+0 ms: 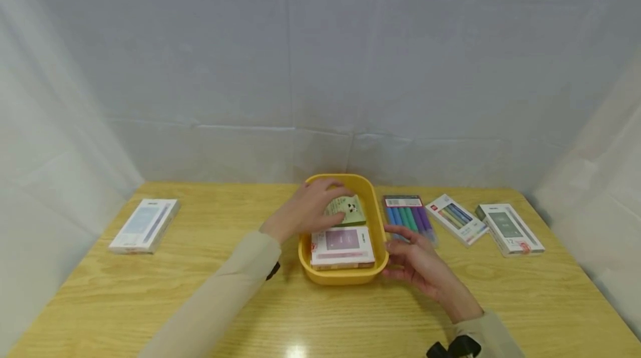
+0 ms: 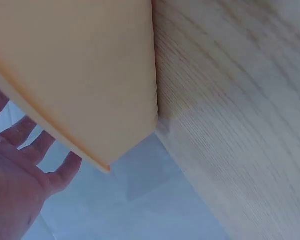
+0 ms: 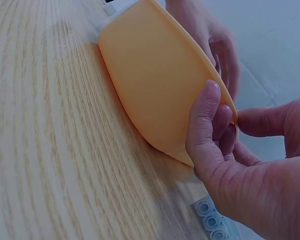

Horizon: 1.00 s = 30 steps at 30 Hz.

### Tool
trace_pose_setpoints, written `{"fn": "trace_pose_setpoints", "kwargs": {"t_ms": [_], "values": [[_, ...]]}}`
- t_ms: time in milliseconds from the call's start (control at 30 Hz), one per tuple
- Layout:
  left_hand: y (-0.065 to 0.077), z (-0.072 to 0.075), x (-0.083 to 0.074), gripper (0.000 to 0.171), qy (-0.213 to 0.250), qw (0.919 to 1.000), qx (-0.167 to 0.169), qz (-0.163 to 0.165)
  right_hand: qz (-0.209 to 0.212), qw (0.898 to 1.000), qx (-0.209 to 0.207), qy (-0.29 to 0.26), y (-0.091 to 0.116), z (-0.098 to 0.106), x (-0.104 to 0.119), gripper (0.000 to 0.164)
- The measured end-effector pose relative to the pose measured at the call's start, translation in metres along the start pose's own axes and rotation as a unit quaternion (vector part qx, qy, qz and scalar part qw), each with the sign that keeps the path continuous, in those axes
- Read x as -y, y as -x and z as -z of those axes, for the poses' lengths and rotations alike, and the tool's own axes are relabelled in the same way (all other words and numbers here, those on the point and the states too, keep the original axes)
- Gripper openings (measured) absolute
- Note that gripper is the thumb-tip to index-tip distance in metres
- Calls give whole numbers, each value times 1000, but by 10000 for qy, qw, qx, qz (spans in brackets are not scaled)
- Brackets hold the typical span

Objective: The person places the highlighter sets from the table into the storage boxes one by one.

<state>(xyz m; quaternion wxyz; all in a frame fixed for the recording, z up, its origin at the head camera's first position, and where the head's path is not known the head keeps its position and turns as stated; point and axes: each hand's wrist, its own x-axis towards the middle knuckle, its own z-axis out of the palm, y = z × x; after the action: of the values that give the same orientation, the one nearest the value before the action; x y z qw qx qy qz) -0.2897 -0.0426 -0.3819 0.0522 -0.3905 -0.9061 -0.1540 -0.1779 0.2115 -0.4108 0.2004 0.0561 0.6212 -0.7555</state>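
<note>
While left hand (image 1: 311,206) hangs spread over green pad (image 1: 353,211) | right hand (image 1: 419,260) grips basket (image 1: 345,276) | markers (image 1: 418,216) alongside

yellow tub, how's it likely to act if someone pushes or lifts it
The yellow tub is probably fairly stiff, since its smooth walls hold their shape. A gentle push would likely slide rather than tip it, as it sits flat on the table. The white box and green pack inside might shift if it tilts.
</note>
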Motion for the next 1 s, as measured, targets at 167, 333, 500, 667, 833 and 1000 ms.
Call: {"fn": "trace_pose_setpoints", "kwargs": {"t_ms": [167,333,500,667,833,1000], "values": [[9,2,-2,45,-99,9994,-278,-161,0,10000,-6,11,0,-1,1,59],[18,6,-4,46,-260,9978,-526,-310,38,10000,37,-21,-1,-1,0,58],[28,9,-5,44,-509,9951,-759,-389,47,10000,42,-63,-1,0,0,59],[36,9,-4,44,-882,9898,-1017,-460,42,10000,1,-87,-1,1,0,59],[43,10,-2,44,-1094,9852,-1256,-415,47,9999,72,-112,-1,2,-1,60],[52,10,2,46,-1052,9850,-1351,-215,29,9998,137,-172,-1,2,-3,59]]}}
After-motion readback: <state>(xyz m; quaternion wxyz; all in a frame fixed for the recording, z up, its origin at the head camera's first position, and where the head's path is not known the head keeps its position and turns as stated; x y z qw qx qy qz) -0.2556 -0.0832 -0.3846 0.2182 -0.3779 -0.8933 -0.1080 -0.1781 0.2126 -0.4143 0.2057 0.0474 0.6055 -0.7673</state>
